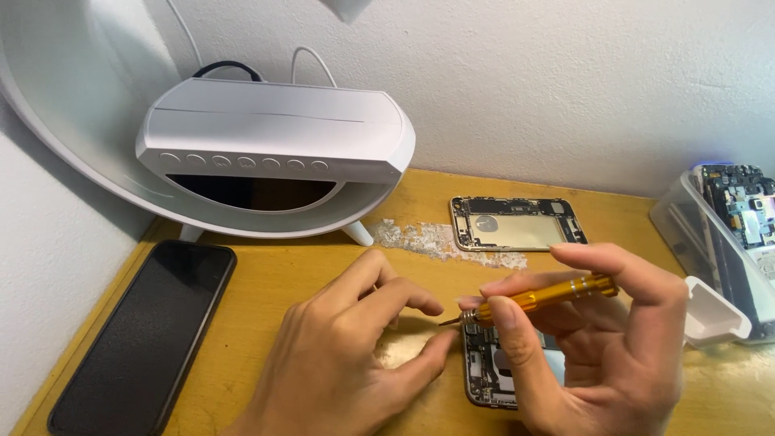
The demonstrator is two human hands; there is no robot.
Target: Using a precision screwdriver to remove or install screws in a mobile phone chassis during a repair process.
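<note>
Screwdriver [542, 295], gold, lower centre-right | right hand [597, 347] pinches its barrel, tip over opened phone [492, 367] | left hand [347, 355] fingertips pressed together at tip, contents unclear | light, stiff, slick metal; probably best gripped at knurled collar | phone internals fragile.

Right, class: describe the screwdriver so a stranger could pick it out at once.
Start at the wooden table and go to its near edge, where two hands meet over an opened phone. The right hand holds the screwdriver nearly level. It is the only slim golden metal stick here, with a fine dark tip.
</note>
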